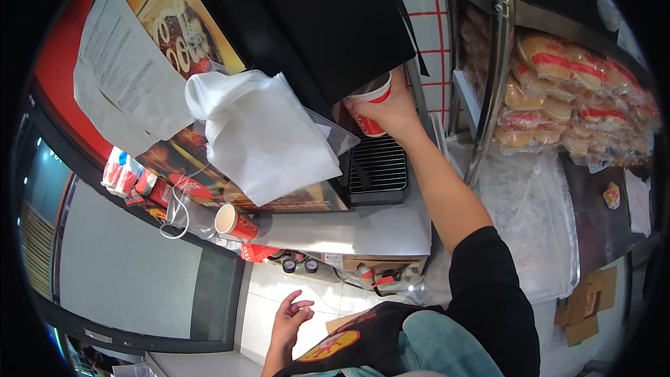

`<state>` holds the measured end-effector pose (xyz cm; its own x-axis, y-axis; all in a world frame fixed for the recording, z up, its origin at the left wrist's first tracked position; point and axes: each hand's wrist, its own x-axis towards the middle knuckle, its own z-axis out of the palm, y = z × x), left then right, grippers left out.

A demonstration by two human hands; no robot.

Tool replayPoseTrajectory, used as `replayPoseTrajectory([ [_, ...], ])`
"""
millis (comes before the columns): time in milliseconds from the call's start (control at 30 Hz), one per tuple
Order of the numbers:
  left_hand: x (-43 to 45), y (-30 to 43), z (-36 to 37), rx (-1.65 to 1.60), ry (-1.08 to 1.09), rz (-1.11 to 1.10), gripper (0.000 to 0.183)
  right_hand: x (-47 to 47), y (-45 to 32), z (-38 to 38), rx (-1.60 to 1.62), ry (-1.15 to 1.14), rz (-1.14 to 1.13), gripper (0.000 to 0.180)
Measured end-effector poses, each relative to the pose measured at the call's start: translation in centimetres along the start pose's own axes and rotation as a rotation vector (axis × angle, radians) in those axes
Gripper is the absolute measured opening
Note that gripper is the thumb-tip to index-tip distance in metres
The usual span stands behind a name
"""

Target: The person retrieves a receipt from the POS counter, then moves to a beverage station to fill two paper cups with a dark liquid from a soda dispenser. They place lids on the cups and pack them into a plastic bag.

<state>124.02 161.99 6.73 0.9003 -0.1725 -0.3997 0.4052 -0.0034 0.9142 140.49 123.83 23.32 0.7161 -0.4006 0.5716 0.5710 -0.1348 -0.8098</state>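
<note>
My right hand [396, 113] is wrapped around a red paper cup [369, 124] with a white rim, just below the black front of a drink dispenser [335, 15]. The black slatted drip tray [378, 165] lies beneath the cup. Whether liquid is in the cup cannot be seen fully; its inside looks dark. Low in front of my body, my left hand [293, 319] hangs with its fingers apart and holds nothing. A second red Coca-Cola paper cup [244, 225], unheld, stands on the steel counter [335, 230] left of the tray.
White paper bags [267, 136] and printed sheets [125, 68] hang on the dispenser's side. At right, a steel rack post [489, 78] stands before wrapped buns [565, 89]. Pressure gauges [300, 266] sit under the counter. A plastic-covered surface [518, 220] is beside my right arm.
</note>
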Motion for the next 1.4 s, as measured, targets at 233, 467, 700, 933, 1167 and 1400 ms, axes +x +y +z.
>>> replayPoseTrajectory([
  [233, 0.1, -0.4, 0.4, -0.011, 0.002, -0.016, 0.051, -0.4, -1.0, 0.1, -0.015, -0.007, -0.054, 0.070],
  [467, 1.1, -0.8, 0.9, -0.023, -0.062, -0.008, 0.049, -0.3, -0.2, 0.2, -0.021, 0.004, -0.049, 0.071],
  [700, 1.3, -1.2, 0.9, -0.026, -0.063, -0.011, 0.048, 0.1, 0.9, -0.1, -0.072, 0.013, -0.012, 0.076],
  [933, 1.3, -1.3, 0.9, -0.028, -0.034, -0.020, 0.047, 0.0, 1.3, 0.0, -0.047, 0.025, 0.005, 0.078],
  [1167, 1.4, -1.3, 0.8, -0.028, -0.020, -0.025, 0.047, 0.6, 2.2, -0.1, -0.111, 0.026, 0.000, 0.083],
  [1400, 1.7, -1.1, 1.0, -0.032, -0.017, -0.028, 0.048, 0.7, 2.6, -0.2, -0.276, 0.051, 0.024, 0.092],
])
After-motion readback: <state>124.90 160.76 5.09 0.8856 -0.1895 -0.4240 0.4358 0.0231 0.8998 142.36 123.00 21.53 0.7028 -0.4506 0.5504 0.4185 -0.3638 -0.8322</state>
